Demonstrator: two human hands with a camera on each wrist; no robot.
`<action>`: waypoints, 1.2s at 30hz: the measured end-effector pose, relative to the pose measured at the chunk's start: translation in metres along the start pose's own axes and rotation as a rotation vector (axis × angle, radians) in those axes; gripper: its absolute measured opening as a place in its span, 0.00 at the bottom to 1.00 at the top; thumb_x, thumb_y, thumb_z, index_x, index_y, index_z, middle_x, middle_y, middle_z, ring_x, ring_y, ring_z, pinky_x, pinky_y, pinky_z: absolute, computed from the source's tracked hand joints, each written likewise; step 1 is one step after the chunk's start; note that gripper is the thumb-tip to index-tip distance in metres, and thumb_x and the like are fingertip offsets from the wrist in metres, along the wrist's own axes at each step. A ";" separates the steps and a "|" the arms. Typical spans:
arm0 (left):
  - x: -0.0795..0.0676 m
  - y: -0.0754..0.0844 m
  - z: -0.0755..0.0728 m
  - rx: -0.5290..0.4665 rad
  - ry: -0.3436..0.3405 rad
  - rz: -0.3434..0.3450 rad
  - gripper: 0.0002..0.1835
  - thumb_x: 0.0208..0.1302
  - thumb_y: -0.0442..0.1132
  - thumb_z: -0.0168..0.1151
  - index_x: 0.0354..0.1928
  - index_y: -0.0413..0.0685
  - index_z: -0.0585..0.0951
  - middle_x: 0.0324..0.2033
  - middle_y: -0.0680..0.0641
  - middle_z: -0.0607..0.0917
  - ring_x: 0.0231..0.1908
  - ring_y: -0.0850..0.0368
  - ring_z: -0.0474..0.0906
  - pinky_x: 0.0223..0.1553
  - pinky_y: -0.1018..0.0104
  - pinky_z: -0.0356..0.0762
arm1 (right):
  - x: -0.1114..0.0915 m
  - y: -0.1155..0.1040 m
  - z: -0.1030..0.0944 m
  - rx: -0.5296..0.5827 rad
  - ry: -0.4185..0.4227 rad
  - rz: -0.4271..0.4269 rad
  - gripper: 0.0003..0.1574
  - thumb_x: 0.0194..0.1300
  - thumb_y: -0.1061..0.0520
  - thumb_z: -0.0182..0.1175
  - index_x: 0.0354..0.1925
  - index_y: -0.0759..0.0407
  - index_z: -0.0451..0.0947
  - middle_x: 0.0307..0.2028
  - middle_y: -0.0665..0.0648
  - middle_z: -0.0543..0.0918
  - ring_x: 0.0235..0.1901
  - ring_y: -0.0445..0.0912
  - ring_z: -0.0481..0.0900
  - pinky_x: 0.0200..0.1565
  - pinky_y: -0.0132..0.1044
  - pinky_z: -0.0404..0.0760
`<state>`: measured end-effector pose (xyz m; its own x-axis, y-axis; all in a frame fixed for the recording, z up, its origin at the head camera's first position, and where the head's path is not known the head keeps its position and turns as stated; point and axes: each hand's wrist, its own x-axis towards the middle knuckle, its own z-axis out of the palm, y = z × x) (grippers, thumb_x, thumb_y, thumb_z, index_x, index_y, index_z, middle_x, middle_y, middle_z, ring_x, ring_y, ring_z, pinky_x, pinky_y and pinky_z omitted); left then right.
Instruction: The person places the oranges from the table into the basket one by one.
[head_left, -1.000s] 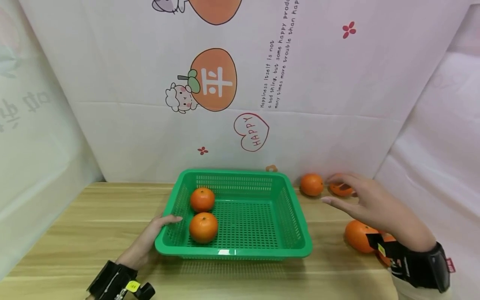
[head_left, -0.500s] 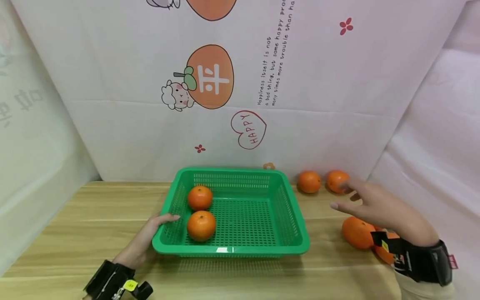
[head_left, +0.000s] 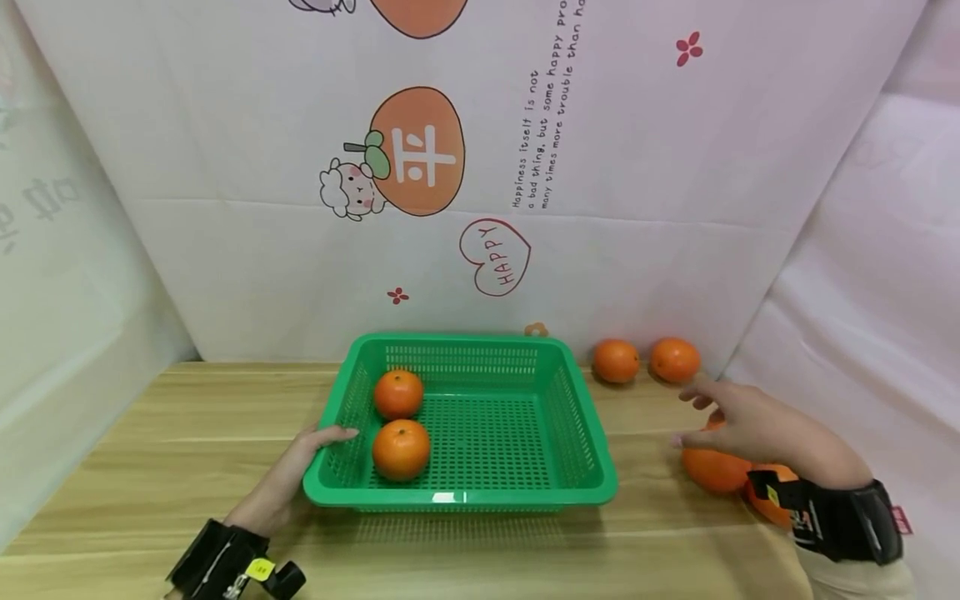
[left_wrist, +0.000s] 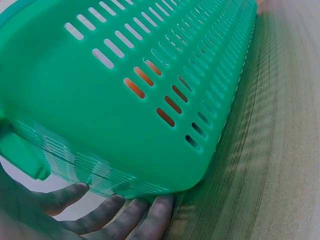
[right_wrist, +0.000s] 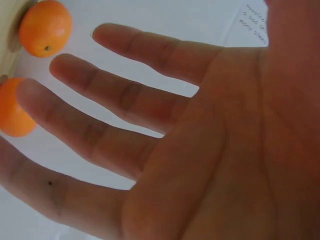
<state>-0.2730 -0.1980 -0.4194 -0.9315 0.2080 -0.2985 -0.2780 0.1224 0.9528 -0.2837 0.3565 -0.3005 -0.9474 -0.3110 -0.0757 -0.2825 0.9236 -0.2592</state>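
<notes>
A green plastic basket (head_left: 517,498) stands on the wooden table with two oranges (head_left: 401,451) inside, along its left part. My left hand (head_left: 300,467) holds the basket's left side, thumb over the rim. In the left wrist view the fingers (left_wrist: 95,220) lie against the outer wall. Over the table to the right, my right hand (head_left: 757,425) hovers with fingers spread and nothing in it. Just below it are two oranges, one nearer the basket (head_left: 716,471) and one (head_left: 772,498) partly hidden by the wrist strap.
Two more oranges, a left one (head_left: 617,361) and a right one (head_left: 675,360), sit at the table's back edge, right of the basket. A white printed cloth (head_left: 615,275) rises behind, and a white cloth side (head_left: 862,317) borders the right.
My right hand has drawn back from the rear oranges, toward the nearer pair, and holds nothing. The left hand keeps its hold on the basket. The head view has shifted slightly.
</notes>
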 end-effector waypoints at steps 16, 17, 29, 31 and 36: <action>-0.001 0.002 0.000 -0.014 -0.006 -0.008 0.43 0.77 0.56 0.51 0.83 0.44 0.49 0.67 0.36 0.79 0.54 0.54 0.84 0.53 0.61 0.83 | 0.007 0.019 0.005 -0.003 -0.106 0.087 0.48 0.62 0.37 0.74 0.63 0.72 0.73 0.51 0.76 0.84 0.50 0.67 0.82 0.42 0.49 0.84; -0.001 0.001 0.000 -0.011 -0.009 -0.004 0.43 0.77 0.56 0.51 0.83 0.44 0.48 0.67 0.36 0.80 0.54 0.54 0.84 0.53 0.61 0.83 | 0.007 0.020 0.006 0.001 -0.108 0.091 0.48 0.61 0.37 0.74 0.62 0.72 0.73 0.51 0.76 0.83 0.50 0.67 0.82 0.42 0.48 0.84; -0.003 0.000 0.001 -0.008 -0.007 0.012 0.43 0.77 0.55 0.50 0.84 0.44 0.49 0.70 0.34 0.77 0.57 0.53 0.84 0.55 0.63 0.82 | 0.013 0.025 0.009 0.017 -0.134 0.101 0.45 0.61 0.44 0.76 0.61 0.74 0.73 0.46 0.72 0.85 0.46 0.62 0.83 0.42 0.50 0.84; -0.002 0.000 0.001 -0.012 -0.013 0.014 0.43 0.77 0.55 0.50 0.84 0.44 0.48 0.70 0.34 0.77 0.57 0.53 0.84 0.55 0.63 0.82 | 0.014 0.025 0.010 0.017 -0.126 0.096 0.42 0.60 0.48 0.77 0.60 0.74 0.73 0.45 0.71 0.85 0.44 0.60 0.83 0.40 0.47 0.83; -0.002 0.001 0.001 -0.013 -0.019 0.019 0.43 0.77 0.54 0.50 0.84 0.44 0.48 0.70 0.35 0.78 0.57 0.53 0.84 0.55 0.63 0.83 | 0.014 0.026 0.012 0.011 -0.099 0.072 0.38 0.57 0.56 0.76 0.58 0.74 0.74 0.43 0.69 0.85 0.44 0.61 0.83 0.42 0.49 0.82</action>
<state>-0.2712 -0.1977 -0.4180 -0.9321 0.2289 -0.2808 -0.2629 0.1058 0.9590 -0.3026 0.3737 -0.3202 -0.9454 -0.2654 -0.1893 -0.2122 0.9418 -0.2607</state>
